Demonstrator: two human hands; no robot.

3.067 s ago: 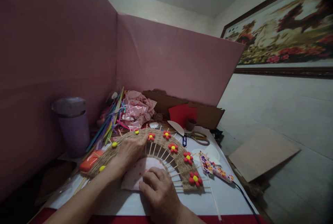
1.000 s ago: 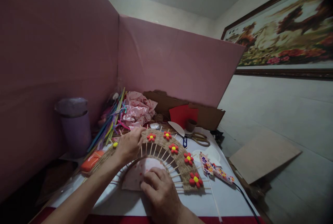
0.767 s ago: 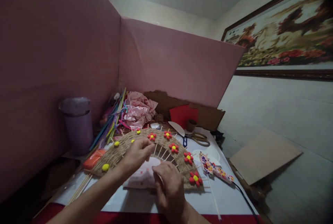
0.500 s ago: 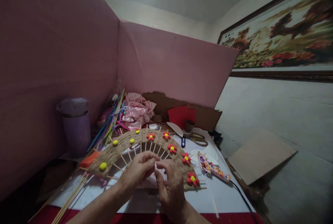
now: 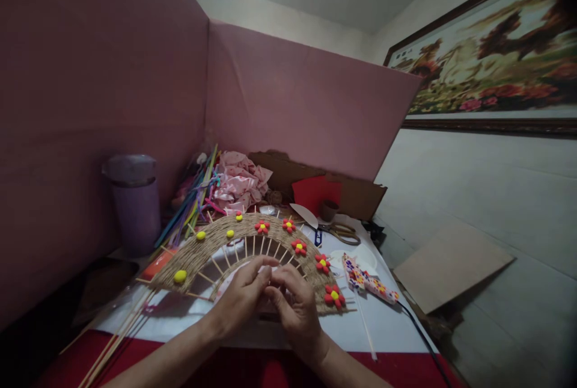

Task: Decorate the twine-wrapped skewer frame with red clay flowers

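My left hand (image 5: 247, 292) and my right hand (image 5: 295, 307) meet at the fingertips over the near middle of a fan-shaped woven twine piece (image 5: 216, 231). Both are closed in a pinch, and whatever lies between the fingers is hidden. Thin wooden sticks run through the arch of twine and poke out at its edges. Red flowers with yellow centres, such as one (image 5: 334, 296) at the lower right, line the right side. Yellow blobs (image 5: 180, 277) dot the left side. One blob (image 5: 238, 216) near the top has a bit of red on it.
A glue gun with a flowered cover (image 5: 369, 280) lies at the right, its black cord trailing forward. Scissors (image 5: 340, 231) and a pointed white blade (image 5: 305, 215) lie behind the fan. At the left stand a purple tumbler (image 5: 136, 213) and coloured pipe cleaners (image 5: 187, 207); loose sticks (image 5: 115, 340) cross the front left.
My fingertips have drawn closer together, the right hand's fingers now touching the left's. The view has tipped down slightly, so the table's things sit a little higher.
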